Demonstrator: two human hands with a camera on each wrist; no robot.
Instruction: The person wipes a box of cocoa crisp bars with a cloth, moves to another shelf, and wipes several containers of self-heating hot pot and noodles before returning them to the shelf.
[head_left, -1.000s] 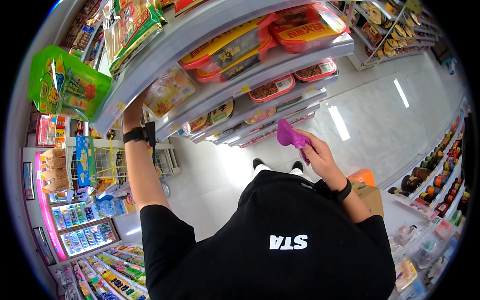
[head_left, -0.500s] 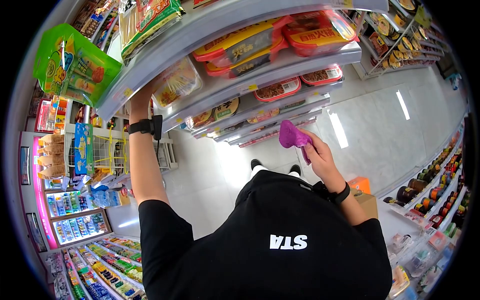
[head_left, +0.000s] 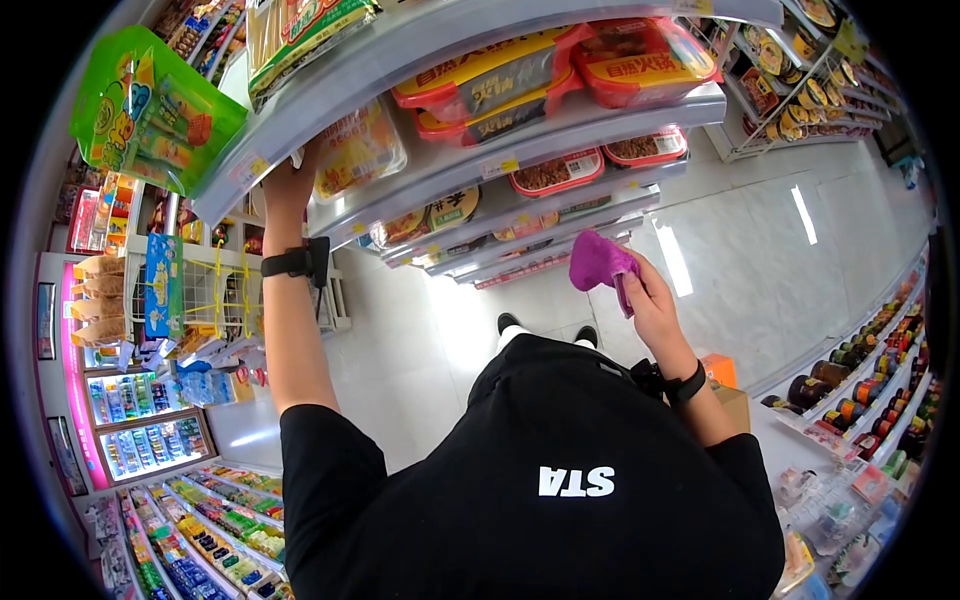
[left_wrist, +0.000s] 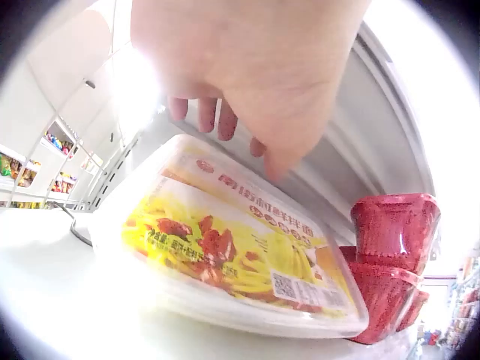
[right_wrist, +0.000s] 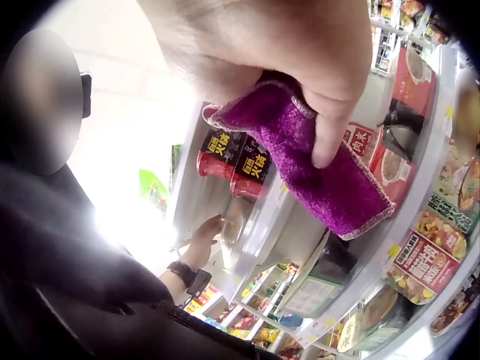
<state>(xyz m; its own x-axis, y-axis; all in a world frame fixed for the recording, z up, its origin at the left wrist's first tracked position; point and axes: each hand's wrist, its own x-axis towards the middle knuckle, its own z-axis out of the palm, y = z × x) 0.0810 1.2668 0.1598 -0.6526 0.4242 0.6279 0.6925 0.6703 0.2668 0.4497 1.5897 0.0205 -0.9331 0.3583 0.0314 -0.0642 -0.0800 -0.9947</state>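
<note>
In the head view my left hand (head_left: 290,185) reaches in below the upper shelf, at the left side of a clear plastic tub of noodles (head_left: 362,150). The left wrist view has this hand (left_wrist: 247,75) over the far edge of the noodle tub (left_wrist: 232,247), fingers hanging fairly straight and the thumb tip close to the lid. The tub sits slanted on the white shelf, its printed label facing up. Out over the aisle, my right hand (head_left: 652,305) pinches a folded purple cloth (head_left: 600,262) between thumb and fingers; the cloth (right_wrist: 322,165) fills the middle of the right wrist view.
Red self-heating hot pot boxes (head_left: 645,65) stand right of the tub on the same shelf. Above, a green snack bag (head_left: 155,115) hangs at the shelf's left end. Lower shelves hold red-rimmed meal trays (head_left: 557,172). A cardboard box (head_left: 733,405) lies behind the right arm.
The noodle tub has turned and sits slightly farther back on its shelf. More of my left hand shows from under the upper shelf. The right hand keeps the cloth, moving slightly right.
</note>
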